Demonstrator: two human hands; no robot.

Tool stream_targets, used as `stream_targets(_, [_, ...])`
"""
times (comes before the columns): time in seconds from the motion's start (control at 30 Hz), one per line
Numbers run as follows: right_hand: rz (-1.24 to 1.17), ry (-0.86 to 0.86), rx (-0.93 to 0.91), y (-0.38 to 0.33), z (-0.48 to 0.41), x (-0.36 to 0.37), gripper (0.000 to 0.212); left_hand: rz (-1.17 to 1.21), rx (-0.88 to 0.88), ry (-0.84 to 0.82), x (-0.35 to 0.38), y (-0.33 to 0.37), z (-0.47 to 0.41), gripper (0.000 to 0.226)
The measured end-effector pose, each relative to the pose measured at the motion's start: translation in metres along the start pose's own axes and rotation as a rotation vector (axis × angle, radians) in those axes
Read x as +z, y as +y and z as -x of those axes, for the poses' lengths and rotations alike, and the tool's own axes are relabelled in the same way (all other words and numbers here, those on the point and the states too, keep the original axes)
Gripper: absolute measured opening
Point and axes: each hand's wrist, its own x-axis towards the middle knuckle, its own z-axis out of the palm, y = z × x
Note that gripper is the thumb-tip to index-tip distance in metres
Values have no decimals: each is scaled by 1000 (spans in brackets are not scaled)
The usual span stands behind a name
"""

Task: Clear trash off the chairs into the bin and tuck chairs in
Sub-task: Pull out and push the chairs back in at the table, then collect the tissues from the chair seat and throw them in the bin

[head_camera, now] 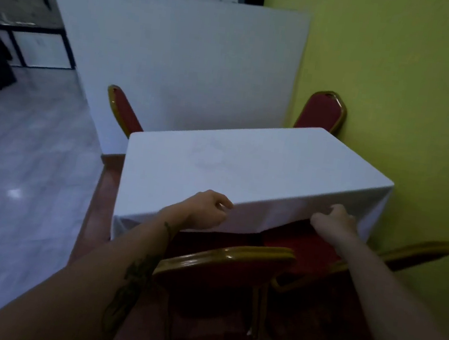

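Note:
A table under a white tablecloth [246, 167] stands against the yellow-green wall. Red chairs with gold frames surround it. The near chair [226, 258] has its back toward me, just below my arms. A second near chair [421, 250] stands to its right, its red seat [301, 248] partly under the cloth. My right hand [333, 220] grips the cloth's front hem and holds it up above that seat. My left hand [206, 210] is curled against the hanging front of the cloth; a grip on it is unclear. I see no trash or bin.
Two more red chairs, one at the far left [124, 112] and one at the far right [322, 111], are pushed in at the far side. A white partition [174, 63] stands behind them. Pale tiled floor [19, 157] lies to the left, with a black-framed table [30, 30] beyond.

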Motion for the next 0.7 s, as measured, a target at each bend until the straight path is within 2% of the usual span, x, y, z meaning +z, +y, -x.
stream_targets(0.07, [-16, -62, -120, -48, 29, 37, 63, 36, -13, 35, -41, -41, 27, 42])
stream_targets(0.3, [10, -219, -370, -184, 119, 162, 62, 195, -113, 141, -157, -173, 102, 40])
stream_targets(0.5, [41, -308, -493, -277, 171, 262, 61, 276, -213, 268, -232, -273, 158, 42])
stream_targets(0.7, [122, -386, -582, -357, 183, 339, 60, 422, -292, 340, -283, -346, 170, 38])
